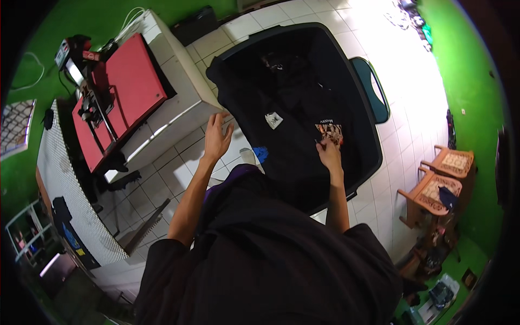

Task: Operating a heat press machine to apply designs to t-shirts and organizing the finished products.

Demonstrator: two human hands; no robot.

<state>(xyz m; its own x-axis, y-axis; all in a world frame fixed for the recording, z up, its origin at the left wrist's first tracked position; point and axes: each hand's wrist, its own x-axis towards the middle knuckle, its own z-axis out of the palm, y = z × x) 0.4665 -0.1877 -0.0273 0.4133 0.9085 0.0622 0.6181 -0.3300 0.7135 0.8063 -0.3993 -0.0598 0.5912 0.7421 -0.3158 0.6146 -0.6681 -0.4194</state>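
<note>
My right hand (330,153) has its fingers bent against the lower edge of a multicoloured print (331,132) on black cloth. Whether they pinch the cloth is too dark to tell. White lettering sits just beyond the print. My left hand (219,136) is raised with fingers apart, holding nothing, beside the near left edge of the black garments (260,134). These dark garments lie in a large black tub-like holder (367,118) and hang over its left side. A white print (274,120) and a blue patch (261,154) show on the cloth.
At left, a machine with a red flat top (130,85) stands on a white tiled counter (178,77). A green-backed chair (367,87) touches the holder's right side. Carved wooden chairs (440,191) stand farther right. A toothed strip (148,227) lies low at left, near a patterned tabletop (77,183).
</note>
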